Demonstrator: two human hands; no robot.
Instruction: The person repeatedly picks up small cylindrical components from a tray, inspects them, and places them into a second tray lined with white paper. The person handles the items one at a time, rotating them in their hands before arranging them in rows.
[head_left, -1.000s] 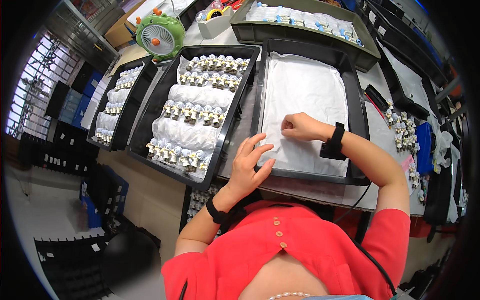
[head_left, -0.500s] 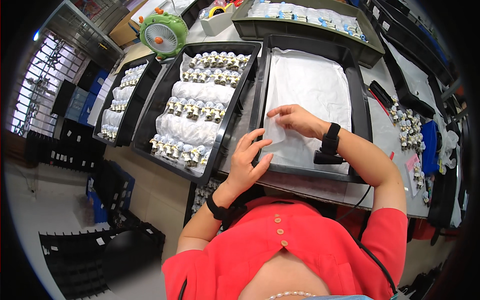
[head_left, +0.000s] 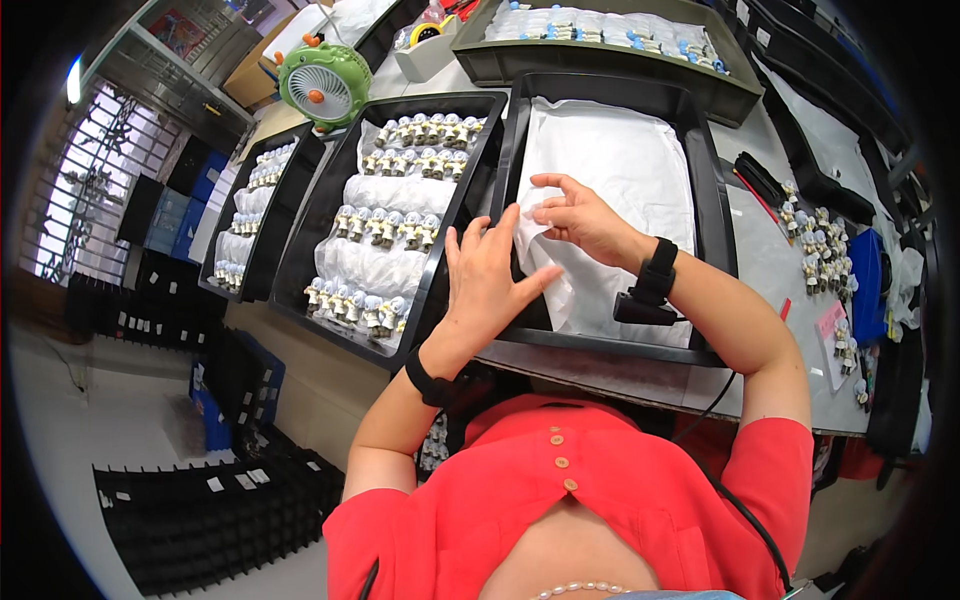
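Observation:
A white paper sheet [head_left: 620, 150] lines the black tray [head_left: 717, 230] in front of me. Its left edge is raised and creased. My right hand [head_left: 592, 222] is over the sheet's left part, with thumb and fingers pinched on the lifted edge. My left hand [head_left: 488, 272] is at the tray's left rim, fingers spread and thumb pointing right, close to the raised paper; I see nothing held in it. To the left, another black tray [head_left: 432, 290] holds rows of small blue-and-white figurines [head_left: 385, 228] with white paper between the rows.
A narrower black tray [head_left: 262, 262] of figurines stands further left. Behind are a green toy-like fan [head_left: 322, 85], a tape dispenser [head_left: 425, 50] and an olive tray [head_left: 590, 62]. Loose figurines [head_left: 825, 255], a red pen [head_left: 760, 203] and a blue bin [head_left: 868, 285] lie right.
My left hand has moved up along the tray's rim, its fingers spreading. My right hand has shifted slightly up, and the paper's left edge is now lifted more.

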